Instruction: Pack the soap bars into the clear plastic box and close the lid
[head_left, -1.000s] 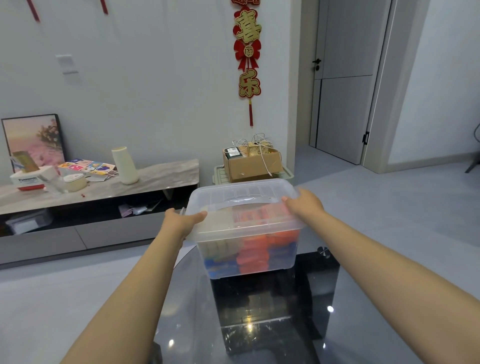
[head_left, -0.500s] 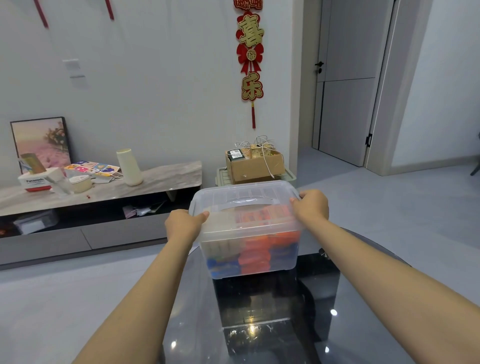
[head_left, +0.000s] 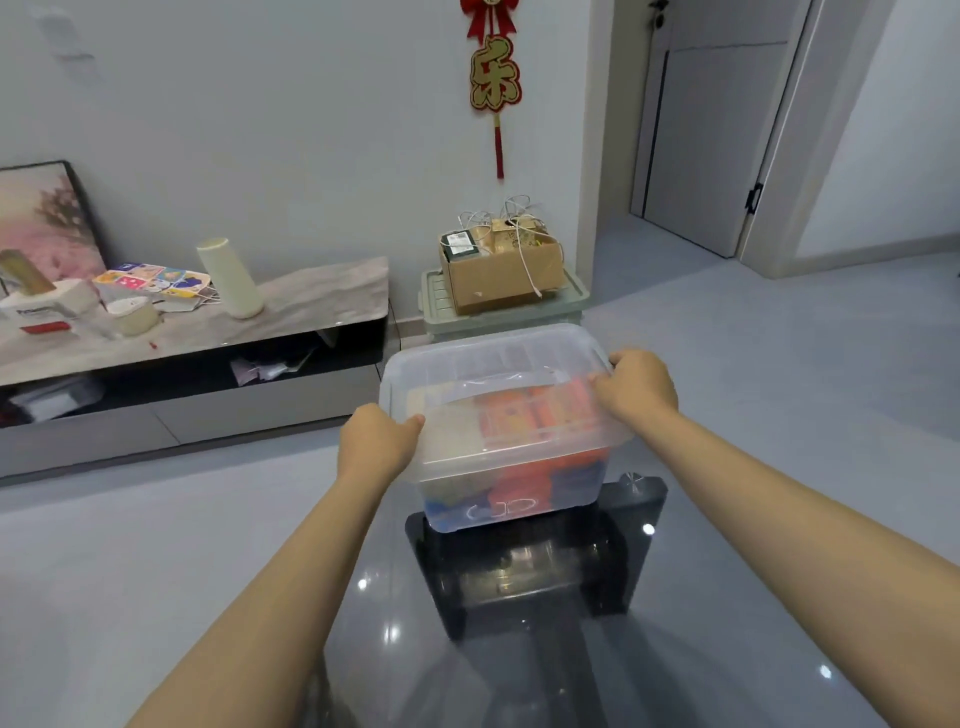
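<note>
The clear plastic box (head_left: 519, 499) stands on the far part of a dark glass table (head_left: 519, 649). Its translucent lid (head_left: 483, 358) lies on top, with a flat handle across the middle. Through the walls I see orange, blue and beige soap bars (head_left: 524, 467) stacked inside. My left hand (head_left: 376, 444) grips the lid's left edge, thumb on top. My right hand (head_left: 636, 387) grips the lid's right edge, fingers curled over the rim.
A low TV cabinet (head_left: 291, 312) with a cream vase (head_left: 228, 278), cards and tissue boxes runs along the left wall. A cardboard box (head_left: 501, 265) sits on a green crate behind the table. A grey door (head_left: 711, 135) is at the right.
My view has tilted down and come closer. My right hand has curled from flat on the lid's corner to gripping its edge. The left hand stays at the left edge.
</note>
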